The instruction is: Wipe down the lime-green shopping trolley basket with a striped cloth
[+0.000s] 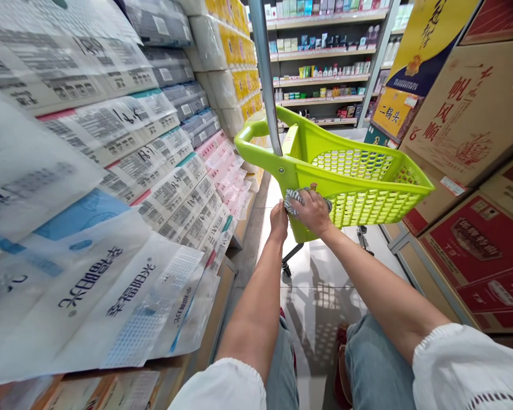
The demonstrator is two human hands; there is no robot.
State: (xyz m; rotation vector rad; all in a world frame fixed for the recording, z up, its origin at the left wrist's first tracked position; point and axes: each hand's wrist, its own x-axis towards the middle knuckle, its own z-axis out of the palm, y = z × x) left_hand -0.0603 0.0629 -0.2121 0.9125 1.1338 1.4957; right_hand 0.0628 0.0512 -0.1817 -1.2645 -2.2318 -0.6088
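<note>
A bright green plastic shopping cart (354, 165) stands in front of me, its perforated basket pointing away to the right and a grey metal pole rising at its handle end. My right hand (313, 212) presses a bunched black-and-white striped cloth (294, 201) against the solid lower side of the basket, fingers curled over it. Just left of it, my left hand (279, 221) grips the basket's end edge, close to the cloth; its fingertips are partly hidden. Part of the cloth also shows on the right of my right hand.
Stacked packs of tissue (154, 154) line the left side, with yellow-and-white paper packs (226, 51) beyond. Cardboard cartons (461, 114) are piled along the right. Shelves of small bottles and boxes (325, 51) stand at the back. Light floor tiles (325, 307) lie beneath the cart.
</note>
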